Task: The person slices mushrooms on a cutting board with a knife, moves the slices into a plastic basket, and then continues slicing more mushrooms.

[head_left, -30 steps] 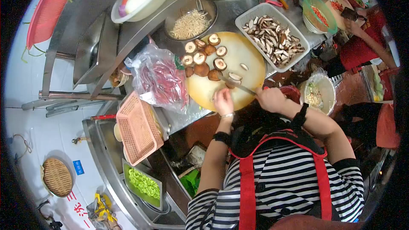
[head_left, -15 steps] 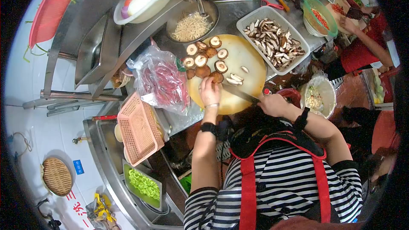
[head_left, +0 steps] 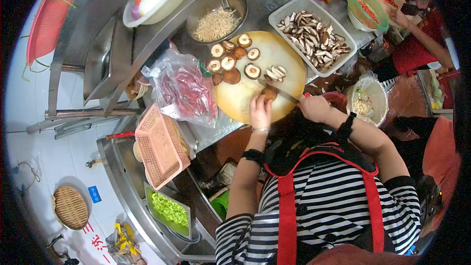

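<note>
One mushroom (head_left: 269, 93) sits pinched by the left hand (head_left: 260, 112), touching the knife (head_left: 278, 92), whose blade runs leftward from the closed right hand (head_left: 314, 108).

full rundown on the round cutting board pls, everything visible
The cutting board is a round, pale yellow slab, wood by the look, lying flat on the steel counter. Whole mushrooms cluster at its far left, and a few slices sit mid-board. The left hand pins one mushroom near its front edge; the knife in the right hand angles over it.
</note>
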`<state>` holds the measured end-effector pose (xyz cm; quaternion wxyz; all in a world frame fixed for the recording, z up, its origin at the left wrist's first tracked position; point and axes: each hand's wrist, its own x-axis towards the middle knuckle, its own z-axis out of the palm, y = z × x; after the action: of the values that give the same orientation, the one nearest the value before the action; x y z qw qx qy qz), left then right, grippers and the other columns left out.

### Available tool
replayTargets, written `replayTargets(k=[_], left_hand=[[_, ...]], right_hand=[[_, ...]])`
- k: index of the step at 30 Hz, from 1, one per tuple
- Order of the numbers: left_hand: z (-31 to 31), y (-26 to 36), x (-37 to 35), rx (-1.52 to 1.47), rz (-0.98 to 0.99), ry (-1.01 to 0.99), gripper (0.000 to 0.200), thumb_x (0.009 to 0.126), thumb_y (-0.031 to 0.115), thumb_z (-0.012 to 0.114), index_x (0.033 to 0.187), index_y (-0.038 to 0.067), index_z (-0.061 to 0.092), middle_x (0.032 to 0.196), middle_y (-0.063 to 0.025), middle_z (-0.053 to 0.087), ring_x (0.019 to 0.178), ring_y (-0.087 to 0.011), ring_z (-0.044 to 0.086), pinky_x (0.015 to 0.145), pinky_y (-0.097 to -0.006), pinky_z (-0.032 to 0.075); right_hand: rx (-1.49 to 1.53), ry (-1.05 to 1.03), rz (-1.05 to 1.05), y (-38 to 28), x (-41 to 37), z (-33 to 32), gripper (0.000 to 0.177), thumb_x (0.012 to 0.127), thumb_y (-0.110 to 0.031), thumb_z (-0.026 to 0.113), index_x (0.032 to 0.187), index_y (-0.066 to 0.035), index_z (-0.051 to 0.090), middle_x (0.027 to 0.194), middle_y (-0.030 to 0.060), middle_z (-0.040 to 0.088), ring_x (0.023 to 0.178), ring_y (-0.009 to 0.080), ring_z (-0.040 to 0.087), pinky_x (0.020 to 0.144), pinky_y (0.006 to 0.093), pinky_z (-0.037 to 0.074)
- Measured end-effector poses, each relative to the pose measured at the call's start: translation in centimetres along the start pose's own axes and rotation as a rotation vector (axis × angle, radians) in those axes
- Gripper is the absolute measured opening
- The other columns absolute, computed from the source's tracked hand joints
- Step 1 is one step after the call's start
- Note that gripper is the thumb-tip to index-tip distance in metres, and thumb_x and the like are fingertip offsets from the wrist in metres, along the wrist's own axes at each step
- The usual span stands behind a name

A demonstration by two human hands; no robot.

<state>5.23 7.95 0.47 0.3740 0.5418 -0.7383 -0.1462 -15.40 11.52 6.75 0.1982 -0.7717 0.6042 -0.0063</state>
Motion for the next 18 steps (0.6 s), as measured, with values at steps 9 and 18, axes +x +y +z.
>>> replayTargets(k=[9, 18], left_hand=[[1.0, -0.8, -0.8, 0.007, 0.058, 0.092, 0.016, 0.076, 0.015, 0.067, 0.086, 0.003, 0.061, 0.100, -0.0144, 0.056, 0.091, -0.0309, 0.055, 0.078, -0.0376, 0.046], [0.9, -1.2, -1.2, 0.035, 0.137, 0.124, 0.012, 0.075, 0.009, 0.064, 0.085, 0.004, 0.061, 0.095, -0.0124, 0.055, 0.086, -0.0310, 0.055, 0.074, -0.0381, 0.046]], right_hand=[[-0.049, -0.021, -0.019, -0.4, 0.3, -0.4, 0.023, 0.085, -0.023, 0.048, 0.086, -0.001, 0.052, 0.062, 0.0141, 0.061, 0.056, 0.0310, 0.062, 0.050, 0.0417, 0.048], [-0.002, -0.009, -0.047, -0.2, 0.1, 0.0, 0.023, 0.085, -0.023, 0.047, 0.088, -0.001, 0.052, 0.063, 0.0153, 0.061, 0.055, 0.0329, 0.061, 0.049, 0.0431, 0.048]])
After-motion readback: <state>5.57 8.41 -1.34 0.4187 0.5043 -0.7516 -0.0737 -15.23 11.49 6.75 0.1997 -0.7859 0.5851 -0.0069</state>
